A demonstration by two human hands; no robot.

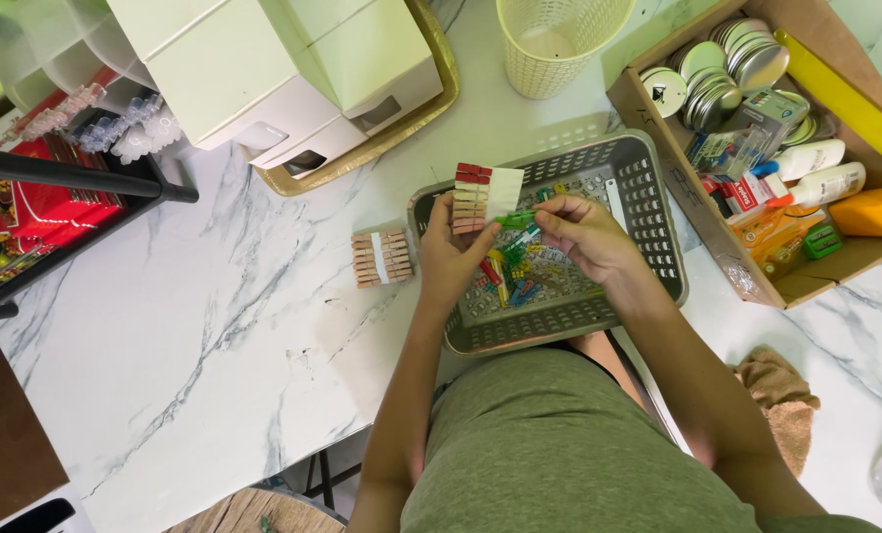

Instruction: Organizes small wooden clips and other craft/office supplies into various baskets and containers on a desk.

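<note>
I see left hand (451, 259) gripping a clip-lined card (484, 196), right hand (584, 235) pinching a green clip (513, 219) beside it, over the grey basket (648, 197), cardboard box (658, 133) further right.

White marble-patterned table (214, 326) with grey basket (648, 197), cardboard box (648, 109), clothespin card (382, 259).

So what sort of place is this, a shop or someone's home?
Probably a small craft or packing workspace: a grey basket of coloured clothes pegs, a cardboard box of round tins and bottles, and a marble-look table.
</note>
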